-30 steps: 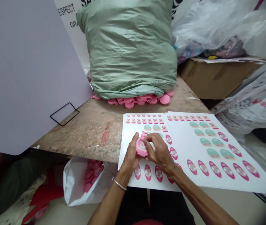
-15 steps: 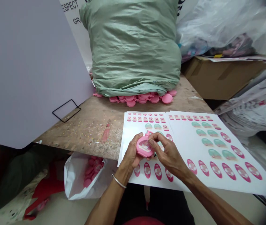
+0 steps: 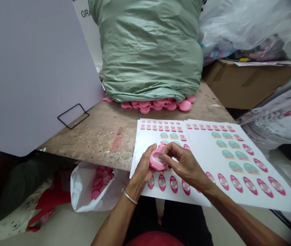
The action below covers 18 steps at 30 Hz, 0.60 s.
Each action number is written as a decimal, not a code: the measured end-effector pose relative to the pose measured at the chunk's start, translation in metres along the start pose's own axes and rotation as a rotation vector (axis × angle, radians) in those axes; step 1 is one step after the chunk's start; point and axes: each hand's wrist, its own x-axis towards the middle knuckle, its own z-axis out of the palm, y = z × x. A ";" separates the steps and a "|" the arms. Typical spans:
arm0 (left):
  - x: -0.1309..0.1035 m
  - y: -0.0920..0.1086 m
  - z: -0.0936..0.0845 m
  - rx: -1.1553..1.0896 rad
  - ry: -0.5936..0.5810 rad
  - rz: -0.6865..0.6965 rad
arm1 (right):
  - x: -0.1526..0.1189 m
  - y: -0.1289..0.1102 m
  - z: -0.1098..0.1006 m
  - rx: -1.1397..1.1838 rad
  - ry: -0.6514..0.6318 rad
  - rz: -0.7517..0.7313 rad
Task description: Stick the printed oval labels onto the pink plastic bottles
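Observation:
A small rounded pink plastic case (image 3: 157,164) with a loop at its top and a pale printed label on its face is in my left hand (image 3: 144,165), closed round its left side and underside. My right hand (image 3: 183,163) has its thumb and bent index finger pressed together against the label. Whether a thin piece lies between those fingertips is hidden. Under both hands lies a printed sticker sheet (image 3: 141,150) with green half-round and pink oval stickers. A second sticker sheet (image 3: 204,150) lies beside it to the right.
A large green sack (image 3: 150,51) stands at the back of the wooden table (image 3: 96,143), with pink cases (image 3: 185,105) along its base. A white bag (image 3: 80,191) of pink pieces hangs below the left edge. A grey panel (image 3: 32,68) and cardboard box (image 3: 253,85) flank the table.
The view has tipped slightly down. My right thumb and fingertips have shifted a little to the left across the label; the left hand keeps its hold on the case.

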 end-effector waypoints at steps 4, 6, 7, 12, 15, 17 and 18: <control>-0.002 0.005 0.002 0.003 -0.009 -0.059 | 0.000 -0.003 0.000 0.045 0.020 0.035; -0.003 0.006 0.003 -0.004 -0.016 -0.076 | 0.000 -0.004 -0.001 0.097 0.027 0.055; -0.002 0.005 0.002 -0.012 -0.032 -0.080 | 0.001 -0.005 -0.002 0.135 0.024 0.072; 0.000 0.001 0.000 -0.054 -0.082 -0.069 | 0.001 -0.005 -0.005 0.198 0.045 0.110; 0.000 0.000 -0.002 -0.092 -0.111 -0.074 | -0.001 -0.004 -0.005 0.152 0.046 0.090; -0.001 0.001 -0.003 -0.111 -0.127 -0.092 | -0.002 -0.005 -0.004 0.117 0.051 0.082; -0.001 0.001 -0.002 -0.113 -0.128 -0.104 | -0.003 -0.005 -0.004 0.094 0.056 0.075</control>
